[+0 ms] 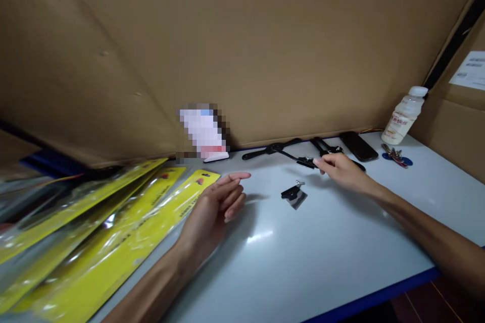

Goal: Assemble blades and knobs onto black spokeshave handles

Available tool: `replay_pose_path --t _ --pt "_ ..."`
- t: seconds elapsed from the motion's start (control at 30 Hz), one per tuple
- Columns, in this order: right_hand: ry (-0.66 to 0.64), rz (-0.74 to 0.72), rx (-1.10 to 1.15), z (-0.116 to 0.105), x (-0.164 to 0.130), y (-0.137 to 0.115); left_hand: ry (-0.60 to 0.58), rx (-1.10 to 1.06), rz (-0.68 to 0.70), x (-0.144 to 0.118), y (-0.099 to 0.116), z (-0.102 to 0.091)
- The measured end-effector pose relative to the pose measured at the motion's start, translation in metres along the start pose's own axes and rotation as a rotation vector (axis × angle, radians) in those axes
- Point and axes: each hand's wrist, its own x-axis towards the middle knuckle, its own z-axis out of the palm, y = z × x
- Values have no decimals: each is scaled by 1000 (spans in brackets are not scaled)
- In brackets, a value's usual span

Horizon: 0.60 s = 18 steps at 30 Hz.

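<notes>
head: right hand [343, 167] pinching black tool [303, 161]; left hand [215, 207] open, bare table [341, 242] between.

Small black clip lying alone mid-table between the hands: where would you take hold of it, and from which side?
Probably pinch the black clip across its dark body from above. It lies flat and alone on the white table, open all round; its small silver loop at the far end looks too thin. Detail is blurred.

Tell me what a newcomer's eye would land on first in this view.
First, the bright yellow plastic packets fanned out at the table's left edge. Next, the two hands over the white table: the right hand pinches a black tool lying near the cardboard wall, while the left hand hovers open beside the packets. Between them lies a small black clip.
</notes>
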Motion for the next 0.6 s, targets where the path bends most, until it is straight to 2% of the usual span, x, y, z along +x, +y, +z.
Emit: replay_pose_path --t 0.13,0.23,0.3,0.37,0.5,0.6 --pt "-59 75 -144 -2 4 8 9 118 64 7 -2 -4" --pt "35 28 -320 3 2 8 42 324 156 8 -5 -5" --pt "120 4 -427 5 -1 8 44 501 260 9 -10 -7" --pt "140 33 -496 4 -3 5 41 720 391 11 -17 -11" --pt "35 76 -581 2 -9 -4 34 1164 592 19 -28 -21" --pt "0 51 -642 3 -12 -7 15 1475 760 37 -27 -19"
